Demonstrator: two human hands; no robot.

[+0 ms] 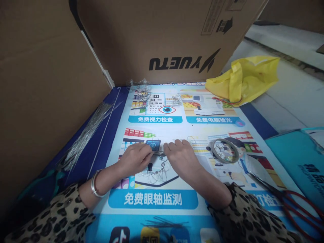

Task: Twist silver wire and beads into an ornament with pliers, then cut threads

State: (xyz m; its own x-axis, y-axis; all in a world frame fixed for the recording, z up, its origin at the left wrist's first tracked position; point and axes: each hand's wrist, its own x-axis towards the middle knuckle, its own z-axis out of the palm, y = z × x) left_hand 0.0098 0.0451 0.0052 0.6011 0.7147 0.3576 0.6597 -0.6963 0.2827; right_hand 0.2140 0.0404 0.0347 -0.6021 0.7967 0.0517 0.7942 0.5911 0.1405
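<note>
My left hand (pixel 136 157) is closed, pinching one end of some thin silvery wires (pixel 159 154). The other end is gripped by my right hand (pixel 181 158), its fingers curled over so that the tips are hidden. Between and just below both hands lies a looped wire piece with clear beads (pixel 162 170), its loops spread over the printed sheet; whether it joins the held wires I cannot tell. To the right of my right hand sits a round clear container (pixel 224 151) with small beads in it.
Long straight wires (pixel 88 131) lie at the left by cardboard walls (pixel 172 40). More wire loops (pixel 144 89) rest at the back, near a yellow bag (pixel 243 81). Red-handled scissors (pixel 286 199) are at right. Short dark wires (pixel 164 222) lie in front.
</note>
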